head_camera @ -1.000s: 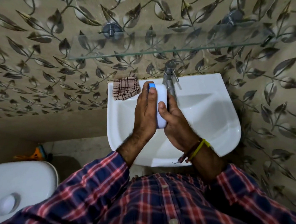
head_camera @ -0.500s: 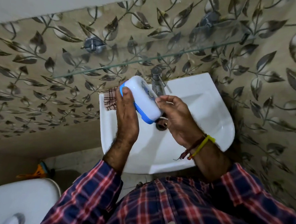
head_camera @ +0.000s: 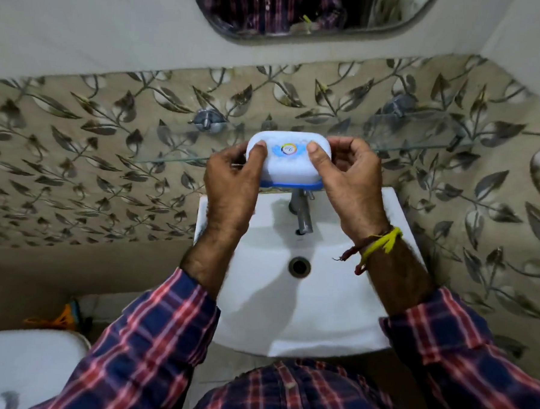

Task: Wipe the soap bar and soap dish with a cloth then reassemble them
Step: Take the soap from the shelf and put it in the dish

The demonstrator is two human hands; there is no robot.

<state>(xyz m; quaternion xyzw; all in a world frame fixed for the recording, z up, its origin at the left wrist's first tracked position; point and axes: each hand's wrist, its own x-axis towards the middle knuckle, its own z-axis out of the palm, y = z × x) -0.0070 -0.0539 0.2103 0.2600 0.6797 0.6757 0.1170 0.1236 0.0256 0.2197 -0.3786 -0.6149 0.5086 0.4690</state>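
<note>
Change since earlier: both hands have lifted the closed soap dish from low over the basin up to the level of the glass shelf, and turned it so its long side runs left to right; the checked cloth on the sink's left corner is no longer in sight.
Shirt: red-and-blue plaid sleeves [head_camera: 148, 348] fill the bottom of the view.
Sink: white wash basin [head_camera: 329, 301] directly below the forearms, drain hole in the middle, chrome tap [head_camera: 302, 212] at its back edge.
Right wrist: yellow and brown threads [head_camera: 376, 247] tied around it.
Left hand: [head_camera: 232, 186] curled closed around the left end of the case, thumb pressed on the lid.
Right hand: [head_camera: 351, 183] curled closed around the right end, thumb on the lid, fingers tucked behind.
Soap dish: [head_camera: 288, 164] white lid with a round coloured logo, blue base rim showing underneath; held level in the air above the tap, at the front edge of the shelf. Whether it touches the shelf cannot be told.
Soap bar: hidden, lid shut.
Glass shelf: [head_camera: 422, 146] clear, on chrome brackets against the leaf-patterned tiles.
Mirror: [head_camera: 303, 15] top of view, reflecting plaid.
</note>
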